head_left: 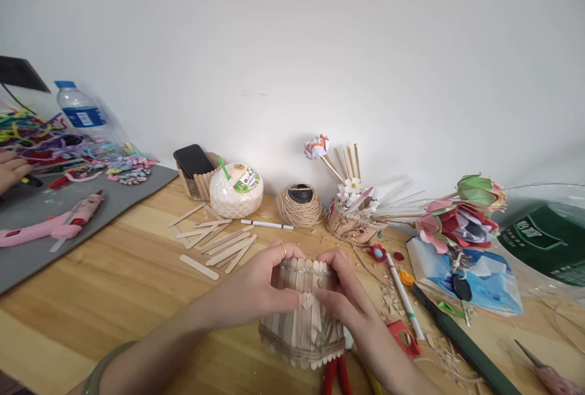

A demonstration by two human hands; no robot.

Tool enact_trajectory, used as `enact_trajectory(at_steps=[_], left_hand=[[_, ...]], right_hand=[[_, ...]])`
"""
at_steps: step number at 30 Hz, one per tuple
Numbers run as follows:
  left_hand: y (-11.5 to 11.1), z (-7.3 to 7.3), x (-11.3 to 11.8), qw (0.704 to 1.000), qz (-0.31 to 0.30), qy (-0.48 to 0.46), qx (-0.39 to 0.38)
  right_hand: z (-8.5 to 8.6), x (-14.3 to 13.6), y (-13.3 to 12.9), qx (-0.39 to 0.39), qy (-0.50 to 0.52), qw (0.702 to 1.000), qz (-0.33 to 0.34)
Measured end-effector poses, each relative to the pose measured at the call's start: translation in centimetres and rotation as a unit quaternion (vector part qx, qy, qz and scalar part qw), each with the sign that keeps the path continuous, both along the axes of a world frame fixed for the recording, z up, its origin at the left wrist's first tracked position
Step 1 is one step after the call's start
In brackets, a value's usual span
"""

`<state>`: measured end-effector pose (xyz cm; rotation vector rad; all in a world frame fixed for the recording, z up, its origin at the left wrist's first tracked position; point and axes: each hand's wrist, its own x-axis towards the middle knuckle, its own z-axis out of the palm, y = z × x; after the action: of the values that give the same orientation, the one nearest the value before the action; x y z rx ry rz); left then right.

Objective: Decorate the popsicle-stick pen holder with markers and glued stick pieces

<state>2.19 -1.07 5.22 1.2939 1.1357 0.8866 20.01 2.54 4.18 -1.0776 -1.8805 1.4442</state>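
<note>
Both hands hold a small craft piece made of popsicle sticks [292, 325], tapered toward its far end, with twine around its near edge and a sparkly strip near the other. My left hand [262, 285] wraps its left side, thumb on the front beside a small wooden heart [308, 302]. My right hand [350, 291] grips the right side, with its thumb at the other edge of the heart. A sprig of dried plant lies on the front, partly under my right hand. Red handles [338, 375] of a tool show beneath the piece.
Loose popsicle sticks [223, 242] lie left, below a wrapped coconut [236, 191] and phone holder [196, 169]. Twine [299, 205], a decorated pot [351, 224], paper flowers [461, 221] and a dark green tool [461, 337] stand or lie around. A glue gun [68, 218] and another person's hand [11, 169] are left.
</note>
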Motion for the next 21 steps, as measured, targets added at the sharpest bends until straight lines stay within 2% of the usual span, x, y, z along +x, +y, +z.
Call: enact_trajectory(at_steps=[3,10,17,21], left_hand=[[0.01,0.11,0.08,1.000,0.014,0.022,0.018],[-0.21,0.25,0.28,0.999,0.019,0.019,0.022],[-0.03,0.15,0.13,1.000,-0.001,0.008,0.011],[0.01,0.02,0.09,1.000,-0.001,-0.004,0.004]], right_hand=[[0.26,0.01,-0.09,0.001,0.001,1.000,-0.008],[-0.35,-0.27,-0.04,0.041,-0.002,0.999,-0.010],[0.18,-0.62,-0.30,0.061,-0.009,0.998,-0.034],[-0.20,-0.53,-0.11,0.079,-0.026,0.996,-0.030]])
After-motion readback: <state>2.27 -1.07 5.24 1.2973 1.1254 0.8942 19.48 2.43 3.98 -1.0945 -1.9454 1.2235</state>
